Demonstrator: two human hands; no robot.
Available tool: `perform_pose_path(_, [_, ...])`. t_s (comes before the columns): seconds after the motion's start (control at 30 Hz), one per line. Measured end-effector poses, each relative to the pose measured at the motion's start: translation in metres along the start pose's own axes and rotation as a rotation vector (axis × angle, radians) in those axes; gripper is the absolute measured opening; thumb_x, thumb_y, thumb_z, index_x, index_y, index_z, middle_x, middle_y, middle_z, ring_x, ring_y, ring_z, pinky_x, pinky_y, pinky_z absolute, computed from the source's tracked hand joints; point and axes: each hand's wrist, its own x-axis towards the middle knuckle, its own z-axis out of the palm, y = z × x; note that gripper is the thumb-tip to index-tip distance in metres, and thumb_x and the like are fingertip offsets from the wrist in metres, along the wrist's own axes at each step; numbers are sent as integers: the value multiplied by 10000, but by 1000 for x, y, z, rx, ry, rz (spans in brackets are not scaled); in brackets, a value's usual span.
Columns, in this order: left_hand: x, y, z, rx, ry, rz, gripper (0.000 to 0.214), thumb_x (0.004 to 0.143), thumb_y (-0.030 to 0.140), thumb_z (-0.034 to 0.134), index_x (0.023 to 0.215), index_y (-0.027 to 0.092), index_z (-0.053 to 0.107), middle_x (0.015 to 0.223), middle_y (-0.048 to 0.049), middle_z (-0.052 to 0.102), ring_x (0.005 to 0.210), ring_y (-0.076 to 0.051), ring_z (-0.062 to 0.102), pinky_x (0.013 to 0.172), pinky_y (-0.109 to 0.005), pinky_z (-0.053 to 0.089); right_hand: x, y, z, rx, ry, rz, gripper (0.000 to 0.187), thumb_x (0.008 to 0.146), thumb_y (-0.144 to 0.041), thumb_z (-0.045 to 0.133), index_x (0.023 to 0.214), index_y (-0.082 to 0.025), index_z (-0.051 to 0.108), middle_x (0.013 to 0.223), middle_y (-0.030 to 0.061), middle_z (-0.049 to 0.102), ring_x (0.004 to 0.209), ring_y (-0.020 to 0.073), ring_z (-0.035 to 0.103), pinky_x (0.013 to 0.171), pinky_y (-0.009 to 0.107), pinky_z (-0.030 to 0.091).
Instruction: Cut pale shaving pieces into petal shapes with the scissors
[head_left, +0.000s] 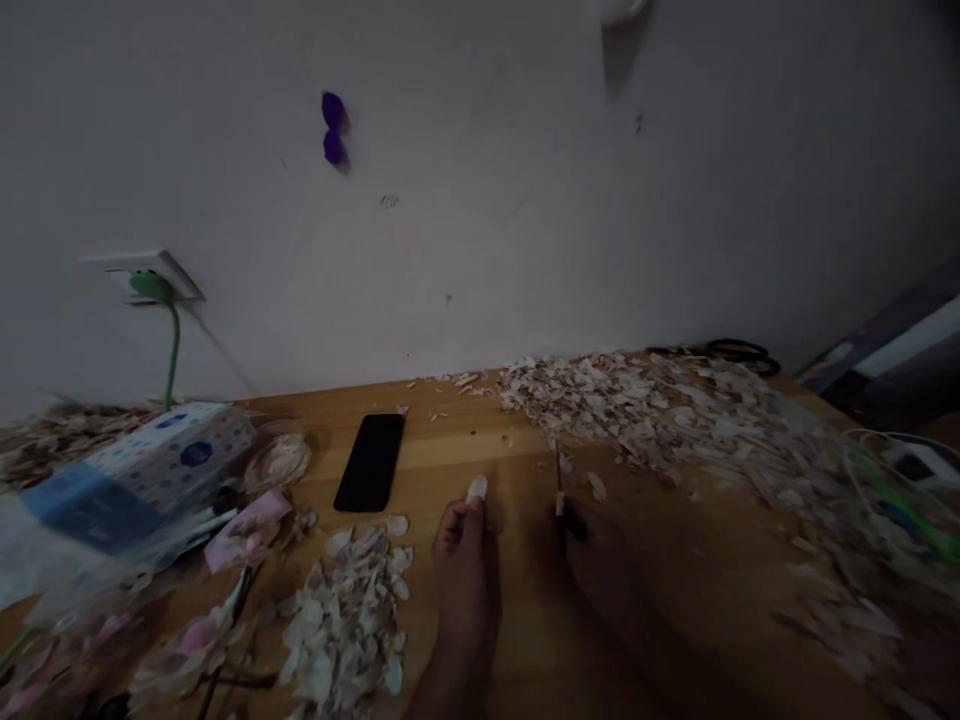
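Between the thumb and finger of my left hand (463, 535) is a pale, petal-like flake (477, 488), its rounded tip pointing up. To its right, my right hand (592, 545) is closed around a thin, dark-handled tool (559, 480) with a narrow blade pointing away from me. Whether this tool is a knife or scissors seen edge-on, I cannot tell. A heap of similar whole flakes (349, 610) lies left of my left hand. Beyond my right hand spreads a large pile of pale scraps (622, 410), and one loose piece (596, 486) rests near the tool.
A black phone (370, 463) lies on the wooden table (457, 440). At left are a tissue box (142, 470), a pink piece (247, 525) and clutter. A green plug (151, 286) sits in the wall socket. Black-handled scissors (739, 352) lie at the back right.
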Motion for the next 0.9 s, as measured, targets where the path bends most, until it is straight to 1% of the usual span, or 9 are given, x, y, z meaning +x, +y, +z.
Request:
perform_pose_path(0.13, [0,0,-2,-30,-27,20,249,755,358,705,659,156,595,592,39,522,562,-70,456,540,-180,349,-9,-1,9,-108,4,-79,272,890,-376,347,984,-201,533,917,85,641,818,221,611,756,334,468])
perform_pose_path(0.23, [0,-3,-4,-93,-16,-28,194,725,326,737,710,156,643,605,40,542,554,-64,471,553,-178,367,-15,1,14,-331,-22,-183,191,860,-335,422,979,-207,502,936,89,601,838,239,576,742,352,450])
perform_pose_path(0.33, [3,-4,-5,-146,20,-66,186,676,289,780,704,154,656,611,41,556,568,-61,490,564,-169,381,-7,5,3,-540,95,-261,213,779,-279,511,975,-196,495,990,116,571,930,291,534,786,398,428])
perform_pose_path(0.4, [4,-4,-5,-173,61,-72,198,639,270,807,693,150,659,623,38,576,595,-62,510,588,-163,396,5,7,-11,-494,207,-230,193,787,-275,478,958,-187,488,980,128,573,925,290,537,788,395,431])
perform_pose_path(0.43, [5,-3,-4,-180,74,-73,203,626,263,815,692,148,662,630,35,587,608,-63,519,603,-163,404,10,7,-17,-395,257,-165,145,813,-272,423,917,-189,482,892,114,583,835,263,557,733,370,443])
perform_pose_path(0.53, [4,0,-3,-188,59,-80,208,611,257,823,681,140,666,614,37,590,593,-61,524,595,-165,408,12,6,-23,-206,186,-93,200,855,-287,370,1001,-209,481,910,91,616,783,219,586,667,313,449])
perform_pose_path(0.67, [1,2,1,-235,42,-90,194,636,253,807,693,142,659,610,36,582,557,-57,521,548,-164,410,-10,0,-4,-364,-62,-186,161,818,-323,484,945,-235,530,931,70,637,808,214,588,674,304,425])
perform_pose_path(0.77, [-4,5,6,-252,21,-116,193,641,246,805,714,138,662,629,22,602,572,-65,548,554,-165,430,-20,-4,9,-452,-123,-174,122,784,-326,549,868,-238,547,836,39,644,735,200,579,646,294,395])
perform_pose_path(0.9, [-10,6,10,-180,-35,-192,243,645,301,802,765,130,677,626,6,624,506,-70,536,452,-172,366,-21,-4,11,-432,-169,-146,43,799,-274,520,790,-243,548,753,8,642,671,170,573,606,262,358])
